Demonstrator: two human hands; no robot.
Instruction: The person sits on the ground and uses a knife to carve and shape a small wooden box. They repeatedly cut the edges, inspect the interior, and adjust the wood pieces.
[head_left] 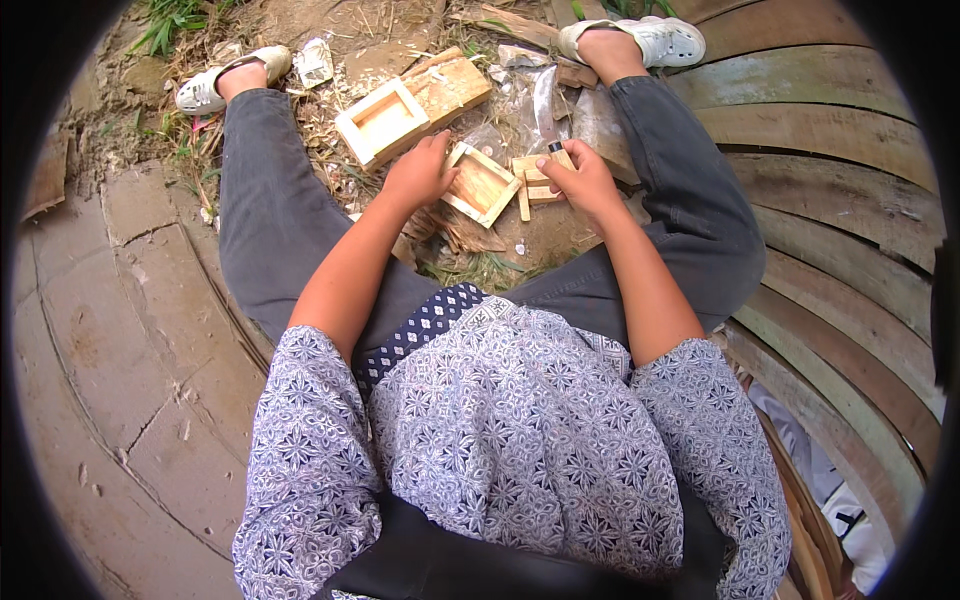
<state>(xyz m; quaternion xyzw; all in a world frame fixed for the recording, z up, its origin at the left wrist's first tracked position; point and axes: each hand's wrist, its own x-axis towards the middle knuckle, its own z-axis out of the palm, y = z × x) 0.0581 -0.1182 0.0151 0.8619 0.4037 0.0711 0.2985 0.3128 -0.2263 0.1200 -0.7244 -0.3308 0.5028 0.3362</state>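
My right hand (588, 185) is closed around the wooden handle of a knife (545, 100). A dark collar sits at the top of the handle, and the broad blade points away from me. My left hand (420, 173) grips the left edge of a small, shallow wooden box (482, 186), which lies tilted between my hands. Several short wooden pieces (540, 182) are just right of this box, partly hidden by my right hand. Beyond my left hand, a second shallow wooden box (384, 122) rests beside and against a thick wood block (446, 88).
Wood shavings and scraps litter the dirt between my spread legs. Stones and a wood chunk (575, 74) lie near my right foot. Curved wooden planks (820, 130) rise along the right side. Cracked paving (130, 330) covers the left.
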